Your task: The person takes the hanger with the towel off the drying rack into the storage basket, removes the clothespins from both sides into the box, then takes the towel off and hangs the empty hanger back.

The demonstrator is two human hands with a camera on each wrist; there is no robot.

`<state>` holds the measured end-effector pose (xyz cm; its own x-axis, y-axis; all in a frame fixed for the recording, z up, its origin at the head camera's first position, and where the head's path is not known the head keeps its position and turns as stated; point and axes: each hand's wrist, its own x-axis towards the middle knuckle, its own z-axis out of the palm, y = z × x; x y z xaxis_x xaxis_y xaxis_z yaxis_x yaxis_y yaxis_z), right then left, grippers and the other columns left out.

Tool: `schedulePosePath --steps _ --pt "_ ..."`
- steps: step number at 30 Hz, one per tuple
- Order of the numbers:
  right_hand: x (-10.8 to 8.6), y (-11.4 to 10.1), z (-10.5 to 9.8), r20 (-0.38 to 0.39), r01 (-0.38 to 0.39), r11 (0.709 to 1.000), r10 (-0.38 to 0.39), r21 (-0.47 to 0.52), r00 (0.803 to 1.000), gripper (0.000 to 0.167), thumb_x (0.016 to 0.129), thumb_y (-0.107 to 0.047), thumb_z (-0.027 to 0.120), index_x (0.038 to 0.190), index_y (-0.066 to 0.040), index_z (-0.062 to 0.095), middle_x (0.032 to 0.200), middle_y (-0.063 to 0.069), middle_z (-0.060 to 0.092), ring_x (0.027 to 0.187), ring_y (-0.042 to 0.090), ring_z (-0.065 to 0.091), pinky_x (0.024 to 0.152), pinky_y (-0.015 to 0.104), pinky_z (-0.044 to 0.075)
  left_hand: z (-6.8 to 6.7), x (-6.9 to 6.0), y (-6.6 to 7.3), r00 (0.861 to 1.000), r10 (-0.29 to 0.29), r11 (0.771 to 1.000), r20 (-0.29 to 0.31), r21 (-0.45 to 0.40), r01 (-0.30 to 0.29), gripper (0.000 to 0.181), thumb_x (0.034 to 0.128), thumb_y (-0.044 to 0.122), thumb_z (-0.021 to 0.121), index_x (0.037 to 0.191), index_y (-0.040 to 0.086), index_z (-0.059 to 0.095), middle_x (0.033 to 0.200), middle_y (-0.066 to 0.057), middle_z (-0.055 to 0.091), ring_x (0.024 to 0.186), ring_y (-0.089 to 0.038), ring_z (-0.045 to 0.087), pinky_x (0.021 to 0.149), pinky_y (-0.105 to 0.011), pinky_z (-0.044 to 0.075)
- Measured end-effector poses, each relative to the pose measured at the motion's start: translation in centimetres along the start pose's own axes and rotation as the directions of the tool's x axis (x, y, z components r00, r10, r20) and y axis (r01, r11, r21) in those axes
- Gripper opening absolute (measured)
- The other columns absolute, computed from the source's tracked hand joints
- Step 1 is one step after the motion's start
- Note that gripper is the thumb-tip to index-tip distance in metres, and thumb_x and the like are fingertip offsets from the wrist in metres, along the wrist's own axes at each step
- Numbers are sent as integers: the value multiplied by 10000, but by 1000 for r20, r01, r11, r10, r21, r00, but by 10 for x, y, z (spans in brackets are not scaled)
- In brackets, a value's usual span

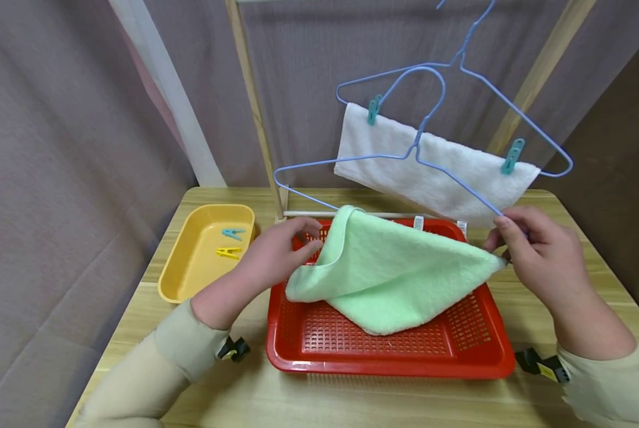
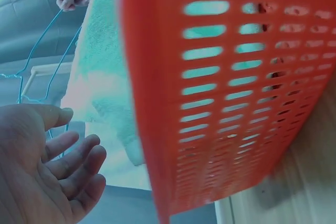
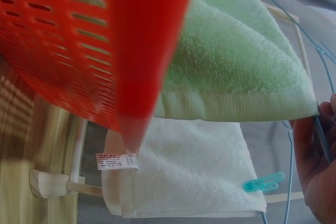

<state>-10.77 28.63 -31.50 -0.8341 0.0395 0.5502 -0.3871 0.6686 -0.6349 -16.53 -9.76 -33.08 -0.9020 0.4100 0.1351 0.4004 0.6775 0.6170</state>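
A light green towel point(image 1: 405, 267) hangs draped over the lower bar of a blue wire hanger point(image 1: 419, 134), above a red basket point(image 1: 394, 367). My right hand point(image 1: 546, 255) pinches the hanger's right end together with the towel's right corner. Near the towel's left side, my left hand point(image 1: 279, 249) is held with fingers apart and slightly bent. The left wrist view shows that palm point(image 2: 31, 171) holding nothing, beside the basket wall point(image 2: 142, 103). Behind, a white towel point(image 1: 447, 160) hangs from a second blue hanger point(image 1: 460, 54), held by two teal clothespins point(image 1: 512, 157).
On the left of the wooden table point(image 1: 137, 333) stands a yellow tray point(image 1: 196, 261) with a blue clothespin point(image 1: 233, 233) and a yellow clothespin point(image 1: 228, 252). A wooden rack point(image 1: 252, 101) rises behind the basket. Grey curtain point(image 1: 57, 148) surrounds the back and left.
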Motion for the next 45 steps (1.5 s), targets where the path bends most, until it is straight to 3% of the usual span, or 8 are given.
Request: schedulePosePath --steps 7,14,20,25,29,33,41,45 --pt "0 -1 0 -3 21 1000 -21 14 1000 77 972 -52 615 997 9 655 726 -253 598 585 -42 510 581 68 436 -2 12 11 1000 -22 999 8 -43 22 312 959 351 656 1229 199 623 1099 112 670 950 -90 617 862 -337 508" --pt "0 -3 0 -16 82 997 -82 14 996 55 962 -28 622 964 14 657 726 -255 598 570 -31 519 573 69 429 5 18 16 1000 -11 996 -14 -93 10 314 948 306 679 1235 199 613 1113 101 691 962 -85 641 834 -335 510" --pt "1 -3 0 -17 98 995 -98 7 995 53 960 -28 625 949 12 658 730 -260 598 559 -32 517 571 67 434 9 19 21 999 -37 993 -9 -116 36 324 947 280 688 1239 194 577 1121 46 702 980 -108 642 834 -333 509" --pt "1 -2 0 -12 90 996 -89 15 996 47 957 -21 626 962 10 660 734 -250 604 566 -13 520 578 66 442 12 18 21 999 -35 991 -4 -126 34 275 960 254 672 1200 217 545 1046 50 688 761 -120 638 686 -305 525" --pt "0 0 0 -12 80 996 -80 28 997 61 962 -29 621 967 21 656 730 -243 606 571 -22 519 574 72 448 14 17 20 1000 -7 994 -8 -106 6 288 966 231 663 1213 225 517 994 53 670 721 -117 626 638 -301 516" --pt "1 1 0 -8 47 998 -47 48 999 77 968 -39 616 978 30 650 721 -235 613 572 -34 520 567 75 451 16 16 20 1000 25 998 -15 -58 -25 340 958 205 675 1255 219 509 1005 40 668 888 -85 632 742 -305 510" --pt "1 4 0 -10 1 998 -1 60 1000 74 965 -28 617 990 37 640 708 -233 621 562 -30 526 558 80 456 19 15 18 995 90 996 35 1 -91 418 938 133 693 1294 227 496 1016 40 655 916 -93 642 753 -291 524" --pt "2 5 0 -10 -7 998 8 56 1000 92 968 -44 617 1001 39 641 712 -234 620 569 -28 523 568 76 455 22 13 16 994 91 994 53 57 -94 459 937 149 696 1333 261 495 1040 69 650 929 -87 631 740 -281 526"
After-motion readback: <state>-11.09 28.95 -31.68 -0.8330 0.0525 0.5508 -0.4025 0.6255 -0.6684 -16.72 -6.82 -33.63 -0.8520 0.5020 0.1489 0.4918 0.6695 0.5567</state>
